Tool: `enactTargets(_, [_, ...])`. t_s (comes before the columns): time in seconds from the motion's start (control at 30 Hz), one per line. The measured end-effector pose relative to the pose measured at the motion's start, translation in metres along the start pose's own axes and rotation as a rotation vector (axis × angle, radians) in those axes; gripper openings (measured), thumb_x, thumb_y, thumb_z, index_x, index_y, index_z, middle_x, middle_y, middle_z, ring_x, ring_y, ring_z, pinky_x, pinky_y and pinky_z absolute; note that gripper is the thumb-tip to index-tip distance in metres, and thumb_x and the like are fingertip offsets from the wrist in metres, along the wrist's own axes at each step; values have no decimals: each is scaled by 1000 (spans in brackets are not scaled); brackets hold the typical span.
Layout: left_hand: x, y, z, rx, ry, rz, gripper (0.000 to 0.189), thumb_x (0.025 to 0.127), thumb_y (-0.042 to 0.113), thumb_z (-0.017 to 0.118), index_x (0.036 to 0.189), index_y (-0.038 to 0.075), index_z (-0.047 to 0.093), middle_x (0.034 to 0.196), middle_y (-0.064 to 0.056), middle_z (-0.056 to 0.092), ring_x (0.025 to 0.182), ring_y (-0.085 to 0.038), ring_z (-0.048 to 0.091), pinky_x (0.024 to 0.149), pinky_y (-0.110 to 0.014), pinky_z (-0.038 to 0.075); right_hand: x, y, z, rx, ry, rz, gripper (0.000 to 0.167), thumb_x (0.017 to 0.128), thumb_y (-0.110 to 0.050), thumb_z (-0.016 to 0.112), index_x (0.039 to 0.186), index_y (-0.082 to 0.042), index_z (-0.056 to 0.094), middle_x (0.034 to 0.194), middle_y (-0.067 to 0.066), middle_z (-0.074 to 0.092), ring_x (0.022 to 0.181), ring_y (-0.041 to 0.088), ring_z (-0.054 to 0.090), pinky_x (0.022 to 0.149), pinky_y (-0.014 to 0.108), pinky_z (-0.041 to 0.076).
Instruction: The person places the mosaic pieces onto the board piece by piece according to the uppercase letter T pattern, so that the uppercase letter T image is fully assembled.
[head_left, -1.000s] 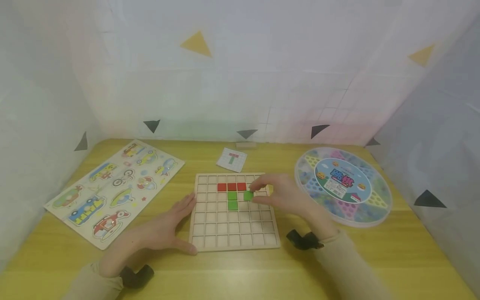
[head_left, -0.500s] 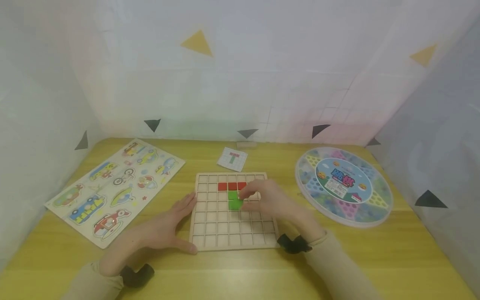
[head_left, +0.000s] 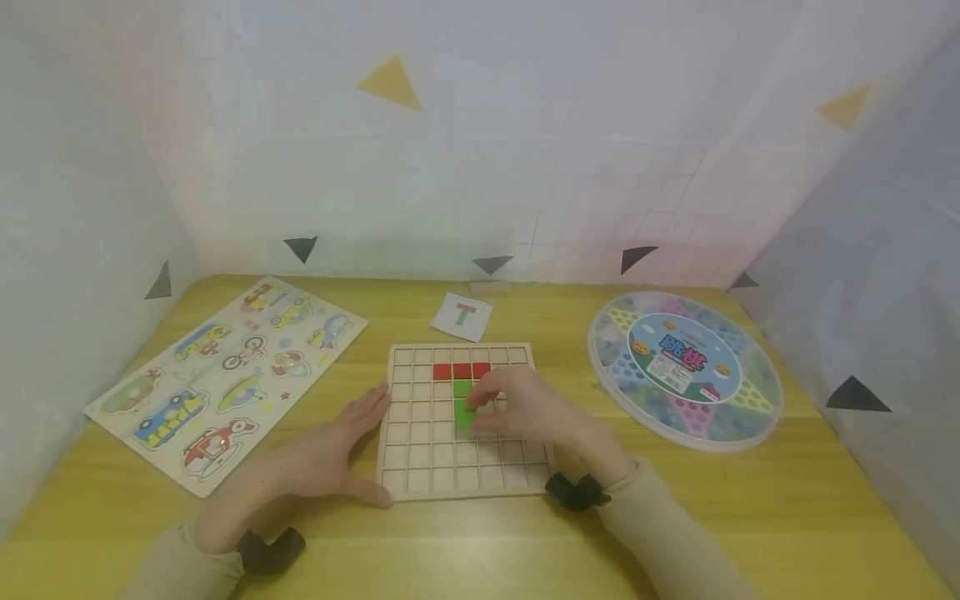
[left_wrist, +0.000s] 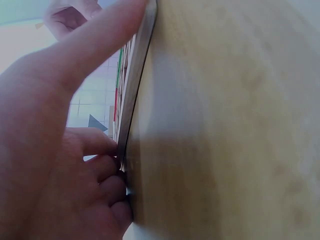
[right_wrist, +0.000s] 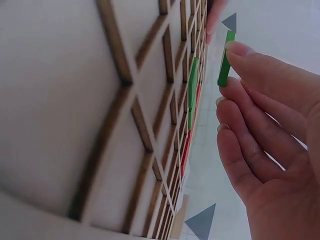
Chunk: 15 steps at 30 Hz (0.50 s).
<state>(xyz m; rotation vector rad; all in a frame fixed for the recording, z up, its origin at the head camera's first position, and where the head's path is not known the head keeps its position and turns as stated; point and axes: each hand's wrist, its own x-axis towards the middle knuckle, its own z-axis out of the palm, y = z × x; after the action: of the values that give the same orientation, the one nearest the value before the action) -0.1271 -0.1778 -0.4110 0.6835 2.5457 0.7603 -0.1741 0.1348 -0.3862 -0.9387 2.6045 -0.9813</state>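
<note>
A wooden grid board (head_left: 420,481) lies flat on the table. Three red tiles (head_left: 462,372) form a row near its far side, and green tiles (head_left: 462,389) run down from the middle one. Between thumb and index finger, my right hand (head_left: 534,414) pinches a loose green square tile (right_wrist: 226,59); in the right wrist view it is held off the board surface. My left hand (head_left: 324,460) touches the board's left edge, thumb at the near corner and fingers farther up, as the left wrist view also shows.
Behind the board lies a small card (head_left: 462,317) with a red and green T on a grid, near a small wooden block (head_left: 491,288). A vehicle picture puzzle (head_left: 232,367) is at left. A round board game box (head_left: 682,358) sits at right.
My right hand has moved left and slightly nearer with the green tile, from the right part of the board to the lower end of the green column. The left hand stays in place.
</note>
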Motion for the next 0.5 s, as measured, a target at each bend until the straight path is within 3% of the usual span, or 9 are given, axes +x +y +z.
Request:
enactTargets(0.3, [1,-1,0,7,2,-1,131,67,70,78,161,10,10,169,-6,-5,154,-39,3,122,-57,16,2,2,4,-7,-58,41,20,83,-22,83,101,-18,75,96,-13,72,96,11,66,89,31,55])
enactTargets(0.5, [0,0,0,3,7,11,130,68,70,78,161,8,12,169,-8,-3,154,-40,3,122,-58,16,2,5,6,-57,-62,11,22,82,-21,84,101,-16,76,97,-10,74,94,10,67,87,29,56])
